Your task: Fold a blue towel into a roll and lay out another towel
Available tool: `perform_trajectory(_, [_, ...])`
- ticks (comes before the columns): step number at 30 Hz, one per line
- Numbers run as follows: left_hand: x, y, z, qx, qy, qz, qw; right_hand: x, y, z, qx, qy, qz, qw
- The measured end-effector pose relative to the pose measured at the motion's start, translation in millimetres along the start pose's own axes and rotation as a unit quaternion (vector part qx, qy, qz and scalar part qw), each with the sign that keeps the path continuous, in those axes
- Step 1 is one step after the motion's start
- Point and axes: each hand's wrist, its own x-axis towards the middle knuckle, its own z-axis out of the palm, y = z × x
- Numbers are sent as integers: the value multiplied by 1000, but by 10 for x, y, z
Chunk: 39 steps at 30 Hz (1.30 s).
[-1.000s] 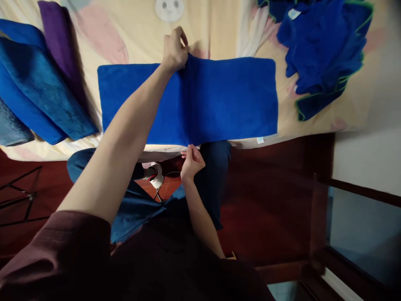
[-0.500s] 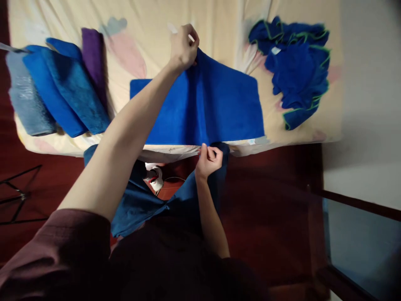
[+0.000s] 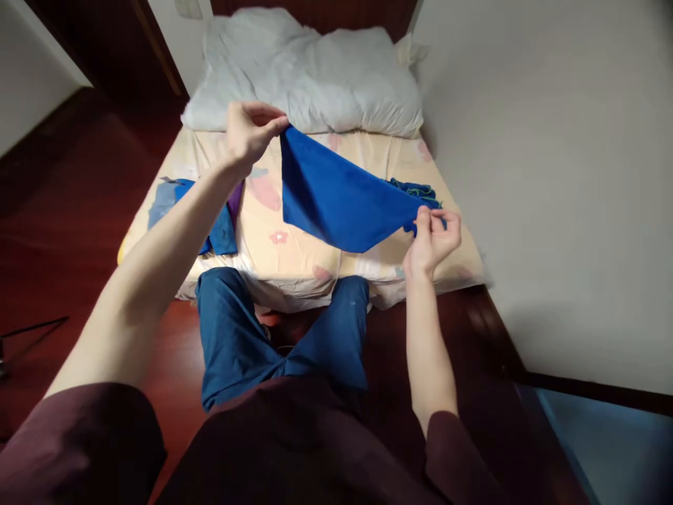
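The bed point(image 3: 299, 263) reaches from the person's knees point(image 3: 223, 291) at its near edge to the pillows point(image 3: 315, 77) at its far end, the headboard point(image 3: 336, 15) behind them, the wall point(image 3: 552, 161) to the right and the floor point(image 3: 78, 210) to the left. On it, a group of cloths point(image 3: 226, 231) lies left, partly behind the left forearm point(image 3: 173, 238), and a pile of cloths point(image 3: 415, 189) right (partly hidden behind the right hand point(image 3: 434, 242) and the held cloth point(image 3: 336, 196)). The held cloth hangs above the bed's middle, between the left hand point(image 3: 252, 133) and the nearer right hand.
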Motion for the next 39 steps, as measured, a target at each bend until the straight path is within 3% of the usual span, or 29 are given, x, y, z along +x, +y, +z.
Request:
perform_trajectory(5, [-150,281,-451,-1,58,-57,997,408,-106,410,66,-74,38,994])
perform_trajectory(11, [-243,198,-778,-13,95,-94,991,592,-100,657,101,-131,74,983])
perform_trajectory(15, [-288,137,-882,-47,78,-111,990,670,-180,702,92,-169,83,978])
perform_trajectory(21, [-553,233,-991,-38,65,-110,991,626,-322,514,63,-190,115,973])
perform_trajectory(24, [-857,274,-1029,-34,62,-124,990,452,-365,349,37,-223,146,963])
perform_trajectory(29, [-1420,217,-1097,-30,39,-205,978,122,-457,92,18,-270,227,936])
perform_trajectory(32, [-1634,208,-1195,-11,30,-235,971,34,-566,-55,31,-290,261,920])
perform_trajectory(36, [-1706,232,-1300,18,6,-241,970,34,-671,-145,14,-306,278,910])
perform_trajectory(39, [-1605,121,-1283,35,-19,-252,967,61,-589,-29,-1,-313,282,907])
